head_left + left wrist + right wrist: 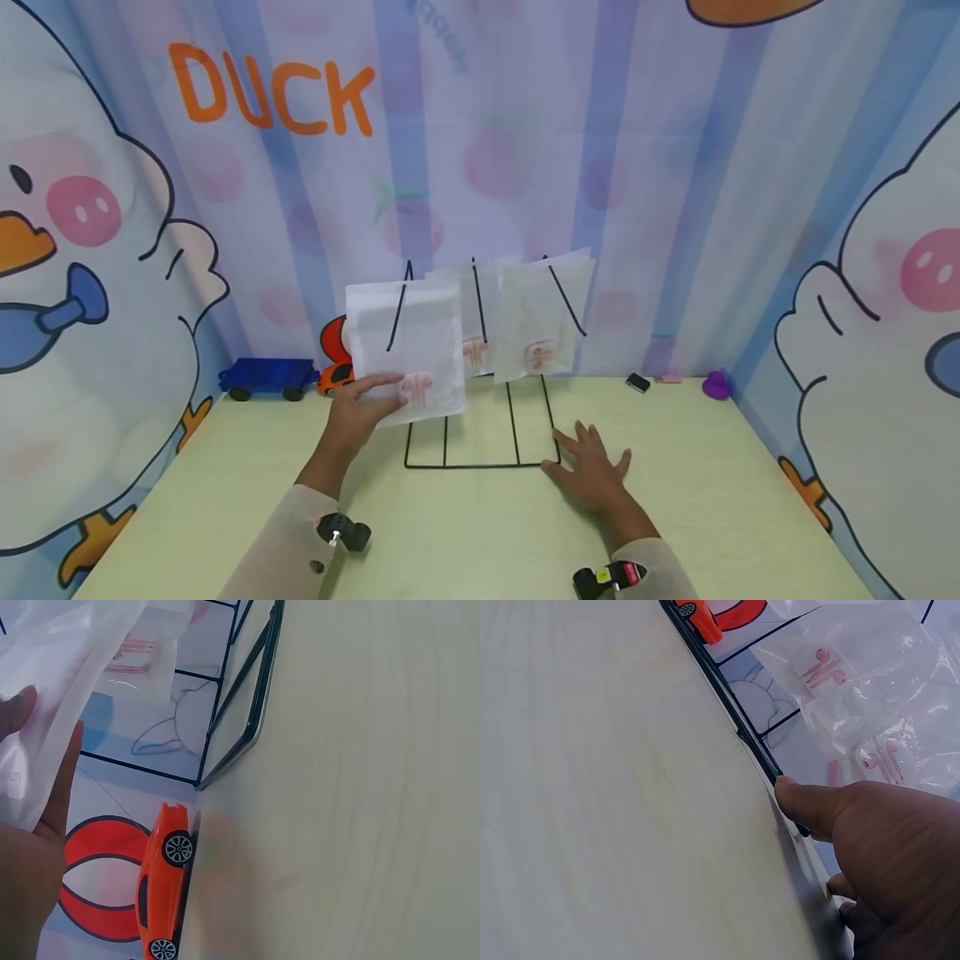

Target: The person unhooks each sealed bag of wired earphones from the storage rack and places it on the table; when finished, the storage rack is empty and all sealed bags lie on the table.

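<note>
My left hand [356,417] pinches the lower left part of a white plastic bag [397,325] between thumb and fingers. A pink shape shows faintly through this bag, which hangs at the left hook [400,308] of a black wire rack [472,467]. Two more bags, a middle bag [472,308] and a right bag [536,333], hang on the other hooks. Pink earphones [885,759] show through clear plastic in the right wrist view. Its fingers spread, my right hand [592,471] touches the rack's front right base corner, the thumb resting on the rod.
A blue toy wagon [270,377] and an orange toy car [163,881] stand left of the rack along the back curtain. To the right lie a small black item [637,382], a pink block [669,379] and a purple toy [716,385]. Printed curtains enclose the table [480,533].
</note>
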